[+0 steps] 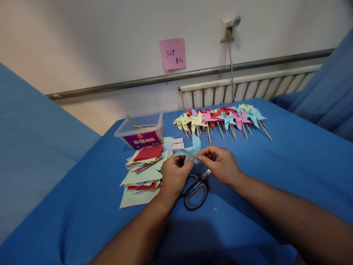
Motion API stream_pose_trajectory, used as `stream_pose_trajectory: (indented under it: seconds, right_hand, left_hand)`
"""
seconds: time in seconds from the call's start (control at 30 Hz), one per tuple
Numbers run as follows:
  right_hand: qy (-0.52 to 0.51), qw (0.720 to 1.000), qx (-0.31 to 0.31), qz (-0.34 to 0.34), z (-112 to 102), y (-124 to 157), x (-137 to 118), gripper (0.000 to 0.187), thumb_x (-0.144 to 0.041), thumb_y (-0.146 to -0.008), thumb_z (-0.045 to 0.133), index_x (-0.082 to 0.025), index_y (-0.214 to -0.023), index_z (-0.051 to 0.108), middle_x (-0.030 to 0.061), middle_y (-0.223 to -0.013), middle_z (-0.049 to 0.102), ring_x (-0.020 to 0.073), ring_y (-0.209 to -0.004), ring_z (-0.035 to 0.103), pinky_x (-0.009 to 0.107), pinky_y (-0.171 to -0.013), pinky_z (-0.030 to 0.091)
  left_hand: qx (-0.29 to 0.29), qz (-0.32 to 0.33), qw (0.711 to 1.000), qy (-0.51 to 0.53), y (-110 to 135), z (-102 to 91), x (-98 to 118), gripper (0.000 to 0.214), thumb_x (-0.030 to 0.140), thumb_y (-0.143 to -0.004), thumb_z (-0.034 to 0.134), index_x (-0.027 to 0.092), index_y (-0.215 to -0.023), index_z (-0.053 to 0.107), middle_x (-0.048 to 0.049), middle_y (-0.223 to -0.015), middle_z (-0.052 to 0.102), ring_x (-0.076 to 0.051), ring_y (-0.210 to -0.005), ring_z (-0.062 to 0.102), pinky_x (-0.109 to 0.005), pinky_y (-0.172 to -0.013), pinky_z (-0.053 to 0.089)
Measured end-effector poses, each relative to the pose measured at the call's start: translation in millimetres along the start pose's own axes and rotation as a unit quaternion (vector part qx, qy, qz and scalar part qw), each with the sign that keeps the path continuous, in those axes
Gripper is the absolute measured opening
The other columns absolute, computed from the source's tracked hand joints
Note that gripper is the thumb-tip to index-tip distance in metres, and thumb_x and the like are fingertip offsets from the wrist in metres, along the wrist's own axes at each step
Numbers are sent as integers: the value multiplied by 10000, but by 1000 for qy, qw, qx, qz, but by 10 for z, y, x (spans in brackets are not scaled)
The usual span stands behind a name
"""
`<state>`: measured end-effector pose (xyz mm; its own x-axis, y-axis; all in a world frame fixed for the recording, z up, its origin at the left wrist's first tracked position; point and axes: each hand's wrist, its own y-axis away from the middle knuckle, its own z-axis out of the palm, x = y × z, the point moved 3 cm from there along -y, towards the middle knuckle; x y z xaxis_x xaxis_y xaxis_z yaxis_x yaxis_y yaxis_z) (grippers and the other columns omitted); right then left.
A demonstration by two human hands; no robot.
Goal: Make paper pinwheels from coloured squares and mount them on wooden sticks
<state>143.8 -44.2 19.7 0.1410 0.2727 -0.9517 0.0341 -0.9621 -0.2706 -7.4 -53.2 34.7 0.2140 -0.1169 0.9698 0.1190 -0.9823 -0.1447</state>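
A light blue paper pinwheel (pixel 191 150) is held up between my two hands, its blades folded in toward the middle. My left hand (pixel 176 172) is closed on its lower left side, thumb near the centre. With thumb and forefinger, my right hand (pixel 222 163) pinches at the pinwheel's centre; anything small between those fingertips is too tiny to make out. Below the hands, black-handled scissors (pixel 197 191) lie on the blue cloth, partly behind my left hand. Stacks of coloured paper (pixel 147 162) lie to the left, some sheets cut.
A clear plastic box (pixel 142 129) with a few sticks stands behind the paper, beside small white boxes (pixel 178 143). Many finished pinwheels (pixel 227 119) on sticks lie along the table's back edge. A radiator (pixel 248 86) and a rail (pixel 149 79) run along the wall.
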Motion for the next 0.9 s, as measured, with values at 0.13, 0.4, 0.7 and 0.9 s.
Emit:
stream_pose_trajectory:
  seconds: [0.13, 0.4, 0.7, 0.9]
  right_hand:
    - [-1, 1000, -2, 2, 6, 4, 7, 89, -270, -767, 672, -185, -745, 662, -8, -674, 665, 115, -608, 598, 238, -575, 469]
    - [30, 999, 4, -25, 3, 6, -10, 88, -273, -787, 655, -191, -756, 661, -4, -685, 646, 117, -602, 575, 244, -578, 467]
    - [27, 998, 20, -54, -7, 17, -45, 85, -276, -785, 665, -209, -736, 651, 26, -876, 673, 184, -868, 626, 335, -833, 469]
    - [-51, 998, 23, -32, 38, 23, -3, 139, -278, -755, 693, -205, -827, 599, 8, -800, 652, 160, -773, 609, 307, -750, 476]
  left_hand:
    - [4, 47, 998, -34, 17, -6, -4, 138, 287, -695, 711, 169, -763, 732, -36, -719, 716, -172, -658, 615, -260, -656, 457]
    - [21, 85, 994, -59, 31, -13, -13, 116, 277, -714, 702, 177, -771, 718, -29, -710, 715, -170, -649, 626, -260, -659, 462]
    - [4, 65, 997, -52, 18, -4, -54, 156, 291, -733, 685, 149, -796, 698, -35, -725, 704, -161, -663, 622, -257, -649, 468]
    - [-9, 68, 997, -24, 25, 9, -43, 155, 274, -745, 681, 150, -837, 700, -40, -756, 712, -167, -700, 642, -266, -686, 487]
